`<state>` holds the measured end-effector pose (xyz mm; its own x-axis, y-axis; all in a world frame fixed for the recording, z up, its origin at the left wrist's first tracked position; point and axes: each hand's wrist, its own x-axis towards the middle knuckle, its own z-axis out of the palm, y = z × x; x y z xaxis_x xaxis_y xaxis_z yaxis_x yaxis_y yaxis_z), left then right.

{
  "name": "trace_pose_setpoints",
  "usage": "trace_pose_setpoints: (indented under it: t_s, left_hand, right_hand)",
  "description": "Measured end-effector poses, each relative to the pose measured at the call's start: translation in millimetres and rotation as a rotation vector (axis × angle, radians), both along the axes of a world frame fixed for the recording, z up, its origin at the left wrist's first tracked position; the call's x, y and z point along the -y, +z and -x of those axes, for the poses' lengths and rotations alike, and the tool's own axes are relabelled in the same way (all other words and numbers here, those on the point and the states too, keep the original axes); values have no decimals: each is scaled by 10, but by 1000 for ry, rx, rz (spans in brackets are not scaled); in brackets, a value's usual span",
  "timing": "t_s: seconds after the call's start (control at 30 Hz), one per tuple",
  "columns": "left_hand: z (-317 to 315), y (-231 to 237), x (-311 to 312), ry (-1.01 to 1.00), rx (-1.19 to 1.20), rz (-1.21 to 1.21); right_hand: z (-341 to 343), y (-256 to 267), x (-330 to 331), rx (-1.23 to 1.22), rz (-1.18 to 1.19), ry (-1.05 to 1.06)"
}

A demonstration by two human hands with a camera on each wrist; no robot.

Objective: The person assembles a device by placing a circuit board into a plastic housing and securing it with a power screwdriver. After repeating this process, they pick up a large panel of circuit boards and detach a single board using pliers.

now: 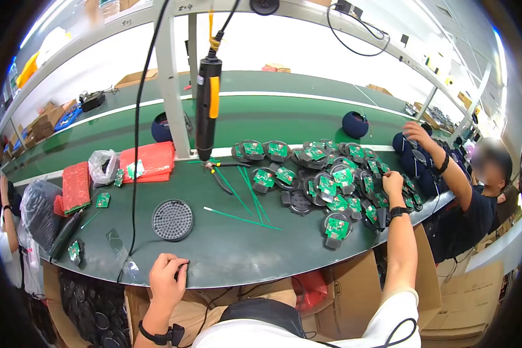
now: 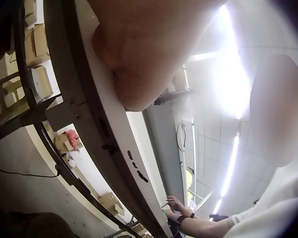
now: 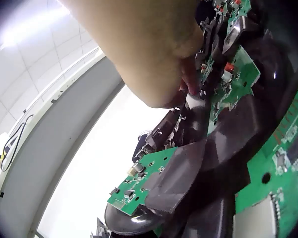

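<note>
In the head view, my left hand (image 1: pixel 168 279) is at the table's front edge, its fingers loosely bent; a small dark spot shows by the fingertips. The left wrist view shows only part of this hand (image 2: pixel 144 54), blurred. My right hand (image 1: pixel 393 183) reaches down to the right side of a heap of black round parts with green circuit boards (image 1: pixel 337 227). In the right wrist view, the fingers of the right hand (image 3: pixel 159 54) reach in among black parts and boards (image 3: pixel 141 181); whether they grip one is hidden. A round black grille (image 1: pixel 173 220) lies left of centre.
A screwdriver (image 1: pixel 208 107) hangs above the table. Cutters (image 1: pixel 219 177) and green ties (image 1: pixel 242 218) lie below it. Red bubble wrap (image 1: pixel 156 159) and a dark bag (image 1: pixel 39 211) are at left. Another person (image 1: pixel 464 191) reaches over dark round items at right. Cardboard boxes (image 1: pixel 351 287) stand below.
</note>
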<state>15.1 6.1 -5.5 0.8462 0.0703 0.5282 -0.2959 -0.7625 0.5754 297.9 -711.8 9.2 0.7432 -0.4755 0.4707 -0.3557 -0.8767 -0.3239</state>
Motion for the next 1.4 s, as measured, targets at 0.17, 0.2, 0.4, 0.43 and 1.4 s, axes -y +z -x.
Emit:
trace_pose_setpoints:
  t_s: [0.17,0.2,0.4,0.43,1.4]
  left_hand:
    - [8,10,-40,-16,11,-43]
    - [1,6,-38,-1,8,-42]
    - [44,57,-52,0,-24,-49]
    - [41,52,-61,-6,-10,-43]
    - [-1468,304,-2522,787,-419,-354]
  right_hand:
    - [221,210,-190,45,21,60]
    - [320,327,-297,81,-2,73]
    - [1064,793,-1587,186,-637,614]
    - [1248,808,-1917,185,-687,691]
    - [2400,-183,-4548,36,-208,1141]
